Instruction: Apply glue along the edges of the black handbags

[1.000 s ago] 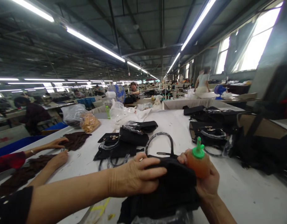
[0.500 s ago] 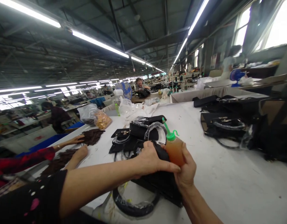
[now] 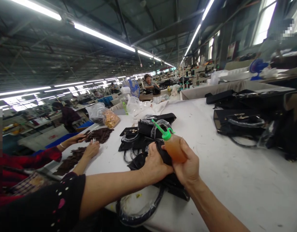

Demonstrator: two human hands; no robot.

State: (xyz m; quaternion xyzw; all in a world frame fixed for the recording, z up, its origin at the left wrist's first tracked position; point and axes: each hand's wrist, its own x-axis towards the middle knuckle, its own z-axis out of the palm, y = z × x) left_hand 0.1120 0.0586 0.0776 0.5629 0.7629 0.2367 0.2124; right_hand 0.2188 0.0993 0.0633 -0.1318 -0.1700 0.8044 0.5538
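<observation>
In my right hand [image 3: 188, 164] is a squeeze bottle [image 3: 176, 149] of orange-brown liquid, with a green cap and a long green nozzle [image 3: 158, 127] tilted up to the left. My left hand [image 3: 154, 166] grips black material of a handbag [image 3: 179, 190] lying in front of me, its fingers wrapped over a fold. Both hands are close together, and the bottle sits just above the gripped fold. One plastic-wrapped handle [image 3: 138, 217] of this bag loops toward me at the table's near edge. Much of the bag is hidden under my hands and forearms.
More black handbags [image 3: 152, 129] lie just beyond my hands, and a pile of them [image 3: 240, 120] is at the right. On the left a co-worker's hands [image 3: 91, 149] handle dark brown pieces [image 3: 100, 134]. Clear plastic bags [image 3: 143, 108] and a blue fan [image 3: 134, 87] stand farther back.
The bottle has tipped, its nozzle swinging left and lower. My left thumb has come away from the bottle's base down onto the bag. The view has shifted slightly.
</observation>
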